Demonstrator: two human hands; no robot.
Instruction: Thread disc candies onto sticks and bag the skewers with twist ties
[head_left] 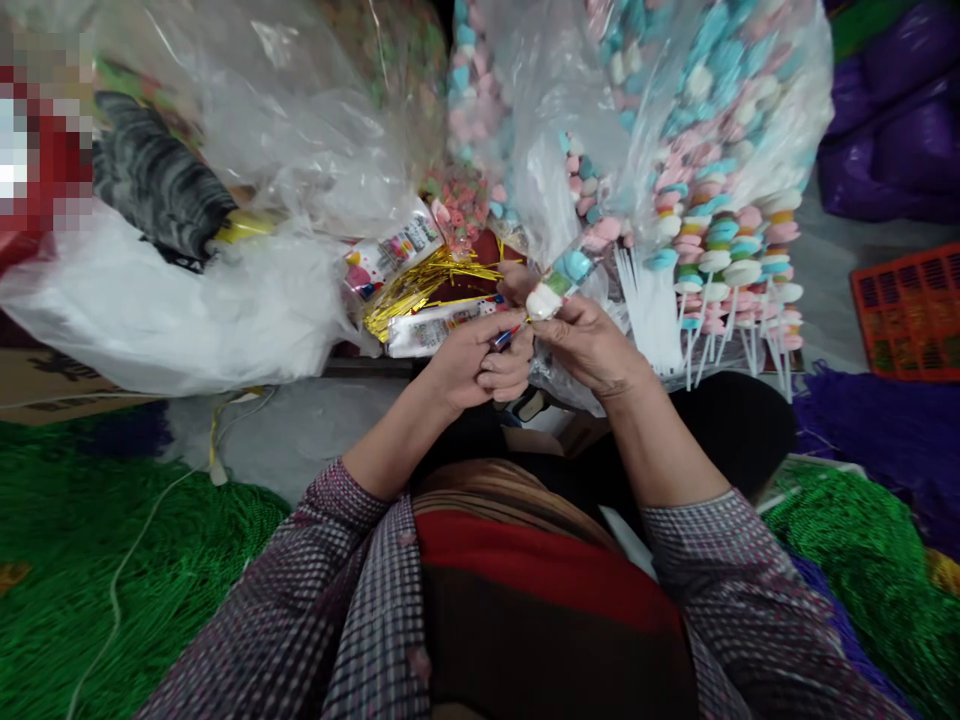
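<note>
Both my hands meet over the table's front edge at a marshmallow skewer (pixel 561 280) in a clear printed bag, tilted up to the right. My right hand (pixel 592 345) grips the bag near its lower end, below the white marshmallow. At that same end my left hand (pixel 491 365) is closed, thumb and finger pinched at the gathered plastic; a small gold bit shows there, perhaps a twist tie. Just beyond my left hand lie gold twist ties (pixel 420 290) and printed bags (pixel 439 325). White sticks (pixel 649 310) lie right of my right hand.
Finished-looking marshmallow skewers (pixel 739 265) are piled at the right. Large clear bags of marshmallows (pixel 712 90) stand behind. A white plastic bag (pixel 187 310) and a grey patterned sleeve (pixel 161 175) are at the left. An orange crate (pixel 907 315) and green strands (pixel 135 540) lie lower down.
</note>
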